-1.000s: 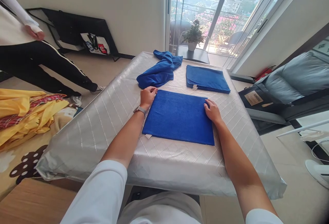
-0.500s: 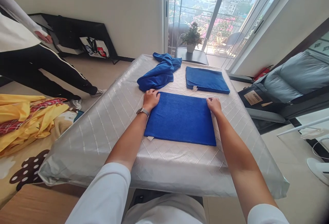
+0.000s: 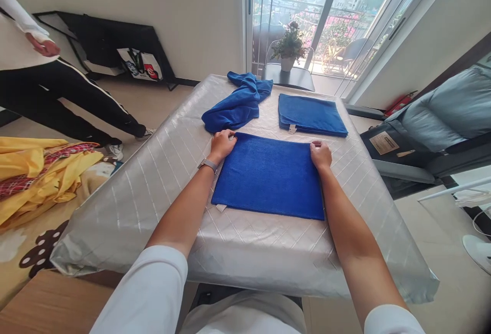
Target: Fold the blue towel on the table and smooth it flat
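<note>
A folded blue towel (image 3: 272, 178) lies flat on the table in front of me, a small white tag showing at its near left corner. My left hand (image 3: 223, 145) is closed on its far left corner. At the far right corner, my right hand (image 3: 321, 155) pinches the edge, fingers curled. Beyond it on the right rests a neat stack of folded blue towels (image 3: 312, 114), also with a white tag. A crumpled pile of blue cloth (image 3: 240, 103) sits just past my left hand, at the far left of the table.
A silvery quilted cover (image 3: 153, 196) drapes the table. A person (image 3: 34, 68) stands to the left, near yellow cloth (image 3: 42, 185) on a patterned surface. Behind the table, a chair holds a potted plant (image 3: 287, 50). A grey padded seat (image 3: 448, 114) stands at right.
Both hands have closed more tightly on the towel's far corners, their fingers now curled at its edge. The towel stays nearly in place; the view has shifted slightly.
</note>
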Motion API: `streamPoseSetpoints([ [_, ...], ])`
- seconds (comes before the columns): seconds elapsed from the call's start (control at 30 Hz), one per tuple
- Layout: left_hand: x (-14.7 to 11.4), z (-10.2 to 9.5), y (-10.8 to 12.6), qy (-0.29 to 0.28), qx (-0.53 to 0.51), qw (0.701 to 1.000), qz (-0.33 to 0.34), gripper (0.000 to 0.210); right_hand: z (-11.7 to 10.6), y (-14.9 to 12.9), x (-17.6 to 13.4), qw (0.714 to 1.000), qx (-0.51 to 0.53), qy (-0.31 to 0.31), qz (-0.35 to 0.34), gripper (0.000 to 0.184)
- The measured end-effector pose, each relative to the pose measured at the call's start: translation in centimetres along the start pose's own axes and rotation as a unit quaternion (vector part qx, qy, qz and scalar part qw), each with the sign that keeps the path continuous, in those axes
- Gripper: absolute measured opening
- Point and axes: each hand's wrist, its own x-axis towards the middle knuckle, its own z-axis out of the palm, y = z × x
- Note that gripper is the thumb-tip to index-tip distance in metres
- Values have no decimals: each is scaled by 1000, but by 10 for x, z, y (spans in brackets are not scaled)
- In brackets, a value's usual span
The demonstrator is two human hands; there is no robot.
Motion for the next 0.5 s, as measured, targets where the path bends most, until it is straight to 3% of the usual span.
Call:
streamPoseSetpoints([
  [0.37, -1, -8, 10, 2, -202, 979, 6, 30, 2, 5, 1, 995, 74, 18, -62, 36],
  [0.5, 1, -7, 5, 25, -237, 971, -38, 27, 4, 8, 4, 993, 95, 27, -68, 37],
])
